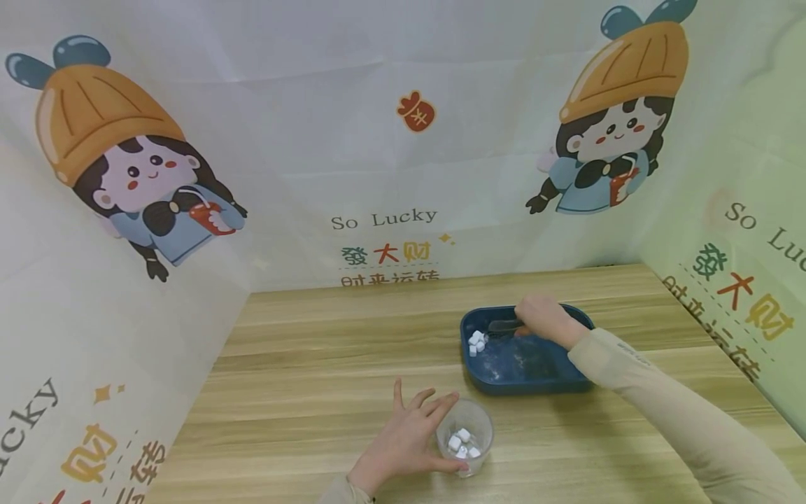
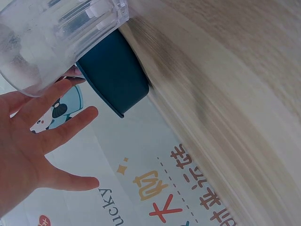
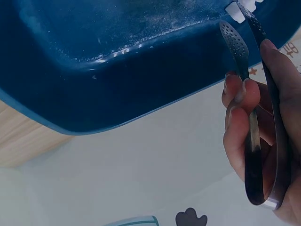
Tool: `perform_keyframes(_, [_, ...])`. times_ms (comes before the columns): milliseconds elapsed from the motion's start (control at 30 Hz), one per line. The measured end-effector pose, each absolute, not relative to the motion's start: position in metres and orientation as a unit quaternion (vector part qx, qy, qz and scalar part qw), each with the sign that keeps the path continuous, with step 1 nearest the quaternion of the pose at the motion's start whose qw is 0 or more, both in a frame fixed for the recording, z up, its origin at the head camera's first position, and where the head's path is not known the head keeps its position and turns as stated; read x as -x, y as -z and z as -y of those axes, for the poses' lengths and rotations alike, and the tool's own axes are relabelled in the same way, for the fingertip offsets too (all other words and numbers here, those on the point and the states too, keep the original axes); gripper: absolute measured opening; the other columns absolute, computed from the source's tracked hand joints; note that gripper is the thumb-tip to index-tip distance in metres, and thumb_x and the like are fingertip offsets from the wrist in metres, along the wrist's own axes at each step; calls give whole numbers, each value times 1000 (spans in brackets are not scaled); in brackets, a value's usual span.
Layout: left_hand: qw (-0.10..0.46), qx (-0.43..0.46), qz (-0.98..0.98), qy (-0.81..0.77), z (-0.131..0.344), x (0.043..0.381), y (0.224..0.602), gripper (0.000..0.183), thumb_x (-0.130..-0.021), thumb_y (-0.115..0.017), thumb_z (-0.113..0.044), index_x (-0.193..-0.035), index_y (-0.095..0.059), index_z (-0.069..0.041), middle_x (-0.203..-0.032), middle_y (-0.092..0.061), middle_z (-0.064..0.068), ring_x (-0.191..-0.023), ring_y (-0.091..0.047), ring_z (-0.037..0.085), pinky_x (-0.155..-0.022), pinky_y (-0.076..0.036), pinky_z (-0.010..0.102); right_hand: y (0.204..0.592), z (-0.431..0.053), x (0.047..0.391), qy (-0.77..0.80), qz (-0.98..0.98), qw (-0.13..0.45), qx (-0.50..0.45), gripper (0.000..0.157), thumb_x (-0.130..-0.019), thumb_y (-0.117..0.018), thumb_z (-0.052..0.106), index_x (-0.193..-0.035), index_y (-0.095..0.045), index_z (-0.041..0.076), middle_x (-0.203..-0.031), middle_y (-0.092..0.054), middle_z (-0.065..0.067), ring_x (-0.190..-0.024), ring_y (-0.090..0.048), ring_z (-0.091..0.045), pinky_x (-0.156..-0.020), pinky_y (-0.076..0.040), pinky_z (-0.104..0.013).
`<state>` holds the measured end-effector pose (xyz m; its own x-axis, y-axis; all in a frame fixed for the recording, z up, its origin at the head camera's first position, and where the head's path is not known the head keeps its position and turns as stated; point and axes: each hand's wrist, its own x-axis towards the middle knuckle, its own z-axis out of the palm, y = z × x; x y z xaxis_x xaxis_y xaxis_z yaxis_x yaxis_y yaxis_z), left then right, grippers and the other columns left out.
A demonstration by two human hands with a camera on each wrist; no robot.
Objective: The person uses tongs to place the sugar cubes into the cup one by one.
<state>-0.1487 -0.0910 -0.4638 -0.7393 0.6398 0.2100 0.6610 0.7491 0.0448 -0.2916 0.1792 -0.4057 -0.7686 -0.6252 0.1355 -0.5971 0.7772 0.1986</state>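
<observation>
My left hand holds a clear plastic cup between thumb and index finger, the other fingers spread straight in the left wrist view. Several small white cubes lie at the bottom of the cup. Over the blue tray, my right hand grips metal tongs with perforated tips. The tips stand apart, close to a cluster of white cubes in the tray's left end. In the right wrist view, one tip overlaps a white cube.
Cup and tray stand on a wood-grain table, the tray farther back and to the right. Printed cloth walls with cartoon figures and lettering enclose the table at the back and both sides. White powdery residue marks the tray floor.
</observation>
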Motion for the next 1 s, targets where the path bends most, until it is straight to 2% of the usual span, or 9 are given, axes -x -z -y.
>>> perform_keyframes(167, [96, 352, 929, 63, 91, 149, 464, 92, -63, -56, -73, -134, -38, -16, -130, -51, -6, -119, -47, 27, -93, -15, 72, 408, -176, 292, 72, 936, 105, -329, 33, -65, -76, 30, -53, -50, 12, -51, -50, 0, -45, -39, -10, -42, -27, -22])
perform_keyframes(267, [101, 352, 929, 58, 91, 149, 465, 92, -63, -55, -73, -134, -38, -17, -130, -51, -7, -118, -48, 27, -93, -15, 72, 409, -175, 291, 70, 938, 99, -324, 31, -65, -75, 29, -55, -52, 12, -50, -49, 1, -45, -36, -8, -43, -24, -21])
perform_keyframes(400, [103, 353, 928, 55, 91, 149, 465, 92, -63, -55, -74, -134, -38, -17, -130, -51, -7, -118, -48, 26, -93, -16, 72, 409, -174, 291, 68, 940, 94, -322, 31, -66, -75, 29, -55, -52, 12, -48, -44, 1, -46, -28, -7, -45, -17, -20])
perform_keyframes(733, [109, 355, 927, 50, 91, 149, 466, 92, -63, -54, -75, -134, -39, -17, -130, -51, -7, -118, -48, 26, -93, -17, 72, 409, -173, 290, 61, 944, 80, -314, 36, -67, -75, 27, -52, -45, 13, -48, -28, 5, -48, -20, -7, -46, -14, -20])
perform_keyframes(933, [120, 355, 926, 46, 92, 149, 467, 92, -63, -53, -75, -133, -39, -17, -129, -51, -8, -117, -48, 24, -93, -18, 71, 409, -174, 290, 71, 940, 94, -319, 35, -66, -75, 28, -52, -47, 13, -48, -38, 3, -47, -25, -7, -45, -16, -21])
perform_keyframes(1000, [119, 355, 926, 45, 92, 149, 467, 92, -63, -53, -75, -134, -39, -17, -129, -51, -8, -118, -48, 24, -93, -18, 71, 409, -175, 290, 66, 941, 91, -319, 37, -67, -75, 27, -52, -44, 13, -48, -36, 4, -48, -23, -7, -45, -15, -20])
